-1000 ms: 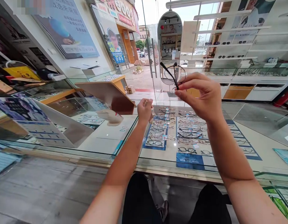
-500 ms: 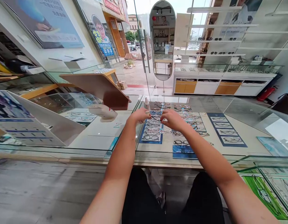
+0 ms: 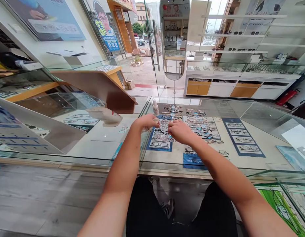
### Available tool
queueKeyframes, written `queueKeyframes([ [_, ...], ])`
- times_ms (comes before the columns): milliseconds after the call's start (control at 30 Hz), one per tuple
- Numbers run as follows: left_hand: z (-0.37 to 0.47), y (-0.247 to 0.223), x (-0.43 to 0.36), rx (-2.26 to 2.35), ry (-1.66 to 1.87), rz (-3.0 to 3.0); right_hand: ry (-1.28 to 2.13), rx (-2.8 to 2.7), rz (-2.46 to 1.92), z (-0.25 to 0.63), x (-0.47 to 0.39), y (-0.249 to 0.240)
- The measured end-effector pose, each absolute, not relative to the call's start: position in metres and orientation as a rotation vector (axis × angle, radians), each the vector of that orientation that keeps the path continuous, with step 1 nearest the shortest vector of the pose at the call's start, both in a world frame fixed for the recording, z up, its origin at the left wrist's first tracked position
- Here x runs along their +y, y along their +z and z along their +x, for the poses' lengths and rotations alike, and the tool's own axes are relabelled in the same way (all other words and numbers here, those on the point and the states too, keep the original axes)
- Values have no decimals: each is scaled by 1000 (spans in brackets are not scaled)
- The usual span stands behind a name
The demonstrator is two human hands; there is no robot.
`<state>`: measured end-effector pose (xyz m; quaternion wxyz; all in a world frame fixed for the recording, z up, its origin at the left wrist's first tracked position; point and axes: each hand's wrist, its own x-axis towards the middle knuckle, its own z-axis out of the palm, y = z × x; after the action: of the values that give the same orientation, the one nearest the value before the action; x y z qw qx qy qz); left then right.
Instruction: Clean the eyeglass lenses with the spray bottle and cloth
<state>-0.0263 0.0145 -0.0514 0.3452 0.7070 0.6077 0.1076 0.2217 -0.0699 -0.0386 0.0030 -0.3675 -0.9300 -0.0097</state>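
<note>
My left hand (image 3: 149, 122) is closed over the left side of the glasses rows, with a small pale thing at its fingers that I cannot make out. My right hand (image 3: 179, 131) has its fingers curled at the right end of a dark pair of glasses (image 3: 162, 131); whether it grips them is hidden. Below lies a clear-lensed pair (image 3: 159, 144) on a blue-edged card (image 3: 152, 149). More glasses (image 3: 195, 112) fill rows right of my hands. A small white spray bottle (image 3: 155, 108) stands just beyond my left hand.
The glass counter (image 3: 253, 161) has a blue card (image 3: 194, 161) near its front edge and a blue tray of glasses (image 3: 243, 137) at the right. At left are a white hand-shaped stand (image 3: 105, 116), a brown board (image 3: 93, 86) and a calendar (image 3: 26, 140). An oval mirror (image 3: 175, 39) stands beyond.
The view has shifted slightly. My hands are a little farther apart, and the dark glasses that were raised between them now appear lower, among the rows.
</note>
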Motion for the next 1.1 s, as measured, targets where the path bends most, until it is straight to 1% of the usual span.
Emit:
queueKeyframes([
  [200, -25, -54, 15, 1546, 293, 1837, -25, -2944, -1166, 222, -70, -40],
  [467, -24, -47, 12, 1540, 303, 1880, 128, -2818, -1150, 230, -67, -35],
  [567, -23, -44, 9, 1533, 381, 1816, 162, -2616, -1161, 241, -60, -30],
  [700, -23, -42, 5, 1494, 488, 1694, 167, -2188, -1228, 256, -48, -29],
  [967, -29, -33, 1, 1468, 524, 1692, 258, -1578, -1258, 271, -38, -28],
  [1100, -21, -23, -10, 1323, 713, 1656, 333, -1291, -1276, 287, -34, -20],
])
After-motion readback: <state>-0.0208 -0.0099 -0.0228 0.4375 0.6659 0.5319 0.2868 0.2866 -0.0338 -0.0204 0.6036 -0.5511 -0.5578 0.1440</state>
